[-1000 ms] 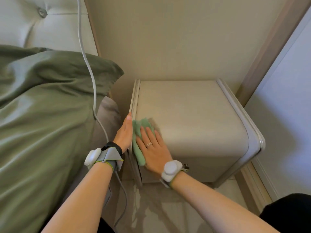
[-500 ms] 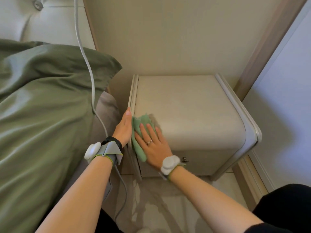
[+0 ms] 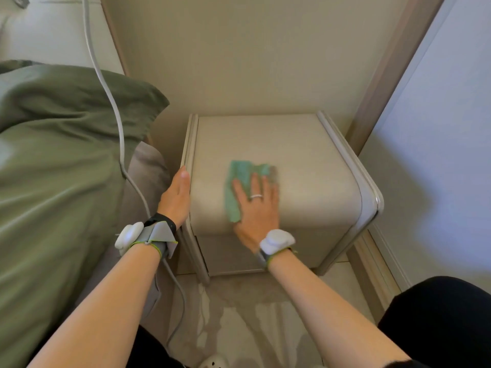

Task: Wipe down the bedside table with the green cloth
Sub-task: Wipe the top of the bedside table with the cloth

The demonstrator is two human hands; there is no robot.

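Facing our beige bench point(image 3: 305, 155) by the bed point(image 3: 53, 187) | green cloth point(image 3: 239, 176) rumpled under flat right hand point(image 3: 256, 211) | left hand point(image 3: 176, 197) flat on edge

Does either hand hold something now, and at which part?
Nothing is gripped. The right hand presses the cloth flat on the table with straight fingers; the left hand rests against the table's left edge.

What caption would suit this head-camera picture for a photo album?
Right hand presses the green cloth flat on the bedside table top while the left hand rests against its left edge.
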